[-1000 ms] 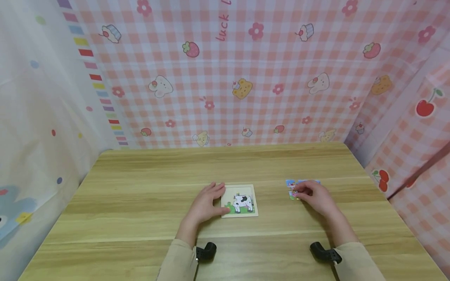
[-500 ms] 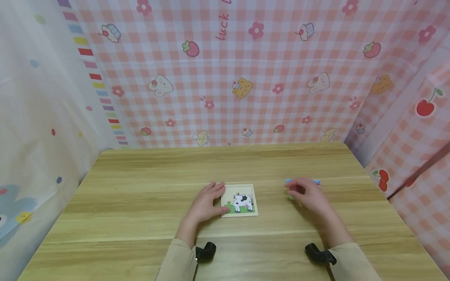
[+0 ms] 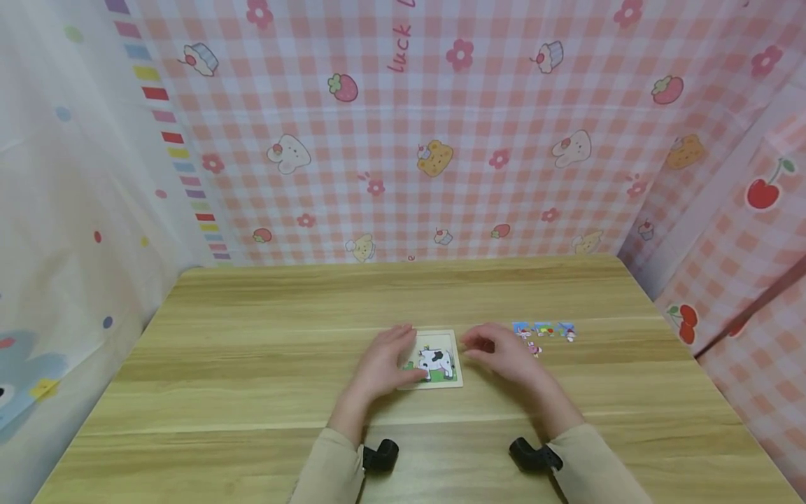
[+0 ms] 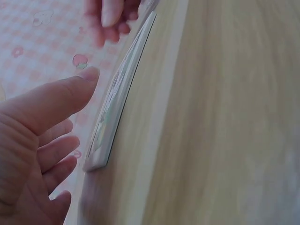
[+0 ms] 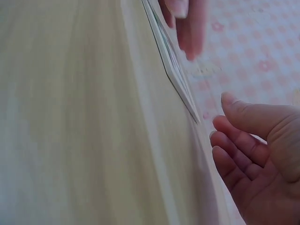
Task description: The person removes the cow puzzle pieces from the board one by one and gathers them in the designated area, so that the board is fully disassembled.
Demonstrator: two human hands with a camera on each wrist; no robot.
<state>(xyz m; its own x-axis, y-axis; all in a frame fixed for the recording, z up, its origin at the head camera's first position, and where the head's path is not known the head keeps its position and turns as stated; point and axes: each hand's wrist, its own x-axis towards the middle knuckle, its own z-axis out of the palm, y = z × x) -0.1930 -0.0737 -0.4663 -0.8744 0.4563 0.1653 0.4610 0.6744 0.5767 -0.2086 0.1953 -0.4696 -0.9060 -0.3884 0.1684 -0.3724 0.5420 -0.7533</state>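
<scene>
A square wooden puzzle board lies on the table, with a black-and-white cow on green grass in its lower part. My left hand lies along the board's left side, fingers and thumb spread over its edge; in the left wrist view the thumb stands apart from the fingers. My right hand is at the board's right edge with thumb and fingertips drawn toward each other. It holds a small green puzzle piece that hardly shows between the fingertips. In the right wrist view the hand is close beside the board's corner.
Several colourful puzzle pieces lie to the right: a blue one, one with fruit colours, another blue one and a pink one. The wooden table ends at a pink checked cloth.
My right hand has moved left from the loose pieces to the board's edge, and the green piece is gone from its spot. My left hand has shifted slightly right over the board.
</scene>
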